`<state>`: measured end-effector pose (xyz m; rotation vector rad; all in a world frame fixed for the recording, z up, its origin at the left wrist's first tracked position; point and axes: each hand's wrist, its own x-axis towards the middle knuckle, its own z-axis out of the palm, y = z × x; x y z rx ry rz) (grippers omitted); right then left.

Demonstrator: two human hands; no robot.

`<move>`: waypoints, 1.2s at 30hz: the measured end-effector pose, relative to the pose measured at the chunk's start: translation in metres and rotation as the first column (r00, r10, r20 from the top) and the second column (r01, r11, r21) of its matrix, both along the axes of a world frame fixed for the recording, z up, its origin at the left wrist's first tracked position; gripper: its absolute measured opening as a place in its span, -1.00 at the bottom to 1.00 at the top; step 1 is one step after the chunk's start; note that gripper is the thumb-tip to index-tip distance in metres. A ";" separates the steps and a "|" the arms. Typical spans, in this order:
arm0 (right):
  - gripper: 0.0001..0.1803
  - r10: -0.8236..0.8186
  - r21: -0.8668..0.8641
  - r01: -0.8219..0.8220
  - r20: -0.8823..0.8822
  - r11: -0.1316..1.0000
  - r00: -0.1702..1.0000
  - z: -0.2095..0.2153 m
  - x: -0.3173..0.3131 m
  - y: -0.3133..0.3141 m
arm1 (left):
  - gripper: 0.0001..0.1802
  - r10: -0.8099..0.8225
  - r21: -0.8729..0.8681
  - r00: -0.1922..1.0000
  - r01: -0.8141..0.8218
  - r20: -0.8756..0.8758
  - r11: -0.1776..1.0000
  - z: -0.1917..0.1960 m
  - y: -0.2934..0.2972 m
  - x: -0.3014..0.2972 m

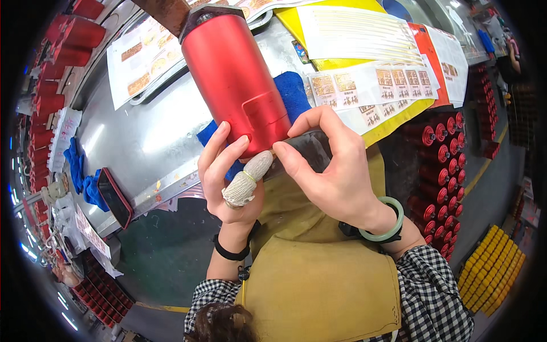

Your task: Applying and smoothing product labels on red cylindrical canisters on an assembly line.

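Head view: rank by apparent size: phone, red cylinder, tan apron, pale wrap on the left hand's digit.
Largest to smallest:
1. tan apron
2. red cylinder
Below both, unranked: phone and pale wrap look too alike.

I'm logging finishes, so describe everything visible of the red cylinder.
The red cylinder looks like shiny metal, with a round-cornered outline low on its side. It slants, its far end meeting a dark fitting, and blue cloth shows on both sides of its near end. The left hand touches that end; the right hand is at its edge, contact unclear.
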<state>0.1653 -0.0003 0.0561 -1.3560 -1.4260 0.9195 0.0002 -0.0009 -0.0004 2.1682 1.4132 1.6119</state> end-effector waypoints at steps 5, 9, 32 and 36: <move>-0.78 -0.009 -0.123 -0.001 -0.079 0.992 0.997 0.000 0.004 -0.002 | -0.66 -0.022 0.019 0.999 0.022 -0.033 1.000 0.003 0.001 0.001; -0.81 -0.026 -0.204 -0.002 -0.133 0.979 0.991 0.009 0.006 -0.001 | -0.64 -0.017 0.032 0.998 0.019 -0.055 0.999 0.004 0.002 0.001; -0.72 -0.014 0.017 0.013 0.073 1.000 0.997 0.000 0.001 0.000 | -0.61 -0.013 -0.027 0.999 0.014 0.043 1.000 -0.002 -0.001 -0.003; -0.74 -0.016 0.007 0.015 0.077 1.000 0.997 0.003 0.001 0.000 | -0.62 -0.030 -0.011 0.999 0.030 0.034 0.999 -0.004 -0.001 -0.003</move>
